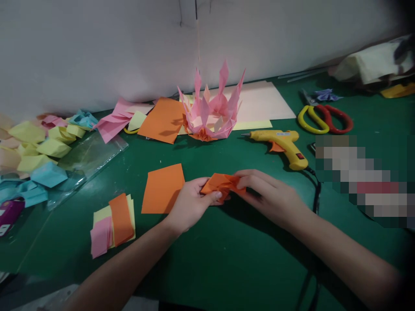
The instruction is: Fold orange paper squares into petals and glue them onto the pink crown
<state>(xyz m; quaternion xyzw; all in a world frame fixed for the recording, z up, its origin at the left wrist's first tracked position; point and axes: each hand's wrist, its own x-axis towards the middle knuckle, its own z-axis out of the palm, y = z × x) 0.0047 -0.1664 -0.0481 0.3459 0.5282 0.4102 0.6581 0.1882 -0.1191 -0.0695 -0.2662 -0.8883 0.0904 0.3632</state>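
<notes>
Both hands hold one piece of folded orange origami paper (220, 183) above the green table. My left hand (191, 201) grips its left side, thumb laid across the front. The fingers of my right hand (270, 190) pinch its right end, and part of that end is hidden behind them. A flat orange paper sheet (162, 190) lies just left of my left hand, partly covered by it. Beyond the hands stands a pink paper crown (210, 110) with pointed tips and an orange folded piece at its front base.
A yellow glue gun (282, 144) with its cord lies right of centre, below scissors (324, 119). Small paper stacks (113, 224) sit front left. Folded paper pieces (42, 142) and a plastic sleeve (94, 164) are at left. Larger paper sheets (262, 101) lie along the wall.
</notes>
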